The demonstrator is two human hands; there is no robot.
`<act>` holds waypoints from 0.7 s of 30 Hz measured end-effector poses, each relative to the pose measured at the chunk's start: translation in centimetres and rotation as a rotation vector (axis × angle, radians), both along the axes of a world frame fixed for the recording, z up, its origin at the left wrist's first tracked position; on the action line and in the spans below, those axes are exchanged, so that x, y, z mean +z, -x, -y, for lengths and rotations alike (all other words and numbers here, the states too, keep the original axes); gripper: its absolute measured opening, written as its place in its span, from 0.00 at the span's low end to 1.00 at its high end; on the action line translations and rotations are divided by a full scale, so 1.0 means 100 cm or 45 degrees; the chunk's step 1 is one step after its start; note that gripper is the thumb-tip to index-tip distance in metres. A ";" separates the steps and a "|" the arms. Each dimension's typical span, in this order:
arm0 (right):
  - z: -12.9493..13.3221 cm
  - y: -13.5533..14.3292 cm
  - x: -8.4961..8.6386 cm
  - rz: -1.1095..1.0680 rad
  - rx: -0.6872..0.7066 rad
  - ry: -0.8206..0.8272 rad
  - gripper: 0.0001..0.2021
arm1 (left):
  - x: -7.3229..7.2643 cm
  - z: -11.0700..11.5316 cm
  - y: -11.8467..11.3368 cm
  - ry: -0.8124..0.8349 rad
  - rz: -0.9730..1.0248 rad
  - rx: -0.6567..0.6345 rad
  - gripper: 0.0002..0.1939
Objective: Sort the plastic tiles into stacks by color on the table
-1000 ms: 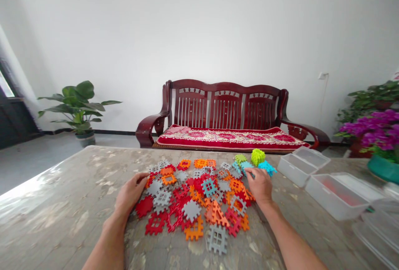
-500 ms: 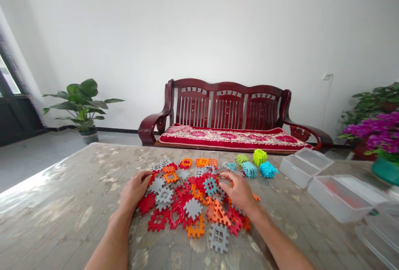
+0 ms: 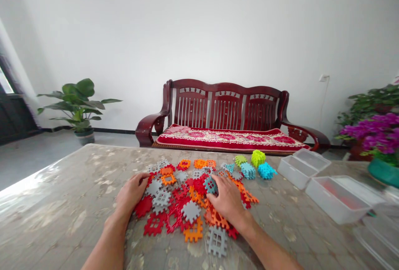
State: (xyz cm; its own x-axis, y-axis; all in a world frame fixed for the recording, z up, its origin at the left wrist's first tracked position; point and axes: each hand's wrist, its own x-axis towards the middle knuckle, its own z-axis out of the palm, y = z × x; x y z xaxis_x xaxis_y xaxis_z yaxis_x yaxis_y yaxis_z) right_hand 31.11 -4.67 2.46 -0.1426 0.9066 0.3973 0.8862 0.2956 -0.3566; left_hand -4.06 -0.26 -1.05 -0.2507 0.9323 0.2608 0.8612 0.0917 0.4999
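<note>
A heap of interlocking plastic building tiles in red, orange and grey lies on the table in front of me. My right hand [image 3: 229, 199] is over the heap's right half, thumb and fingers closed at the edges of a teal window tile [image 3: 210, 184]. My left hand [image 3: 132, 191] rests at the heap's left edge, fingers stretched loosely and holding nothing. Close to its fingertips are a grey tile [image 3: 154, 187] and a red tile [image 3: 144, 206]. An orange tile [image 3: 218, 219] is partly covered by my right hand.
Stacks of lime tiles [image 3: 258, 158] and blue tiles [image 3: 266, 170] stand behind the heap on the right. Farther right are clear plastic boxes [image 3: 336, 203], one with something red inside. A wooden bench [image 3: 226, 110] stands beyond the table [image 3: 77, 195].
My right hand has moved left and closed on the teal window tile, which has shifted slightly up from the heap. My left hand stays in about the same place.
</note>
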 end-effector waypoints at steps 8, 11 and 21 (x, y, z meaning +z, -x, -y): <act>-0.059 -0.105 0.006 -0.229 -0.391 -0.144 0.24 | -0.001 -0.001 0.000 0.043 -0.059 0.029 0.19; -0.069 -0.136 -0.001 -0.104 -0.556 -0.110 0.23 | -0.004 -0.001 0.000 0.029 -0.089 0.040 0.19; -0.066 -0.135 -0.004 0.072 -0.686 0.010 0.28 | -0.008 -0.002 0.002 0.023 -0.084 0.037 0.20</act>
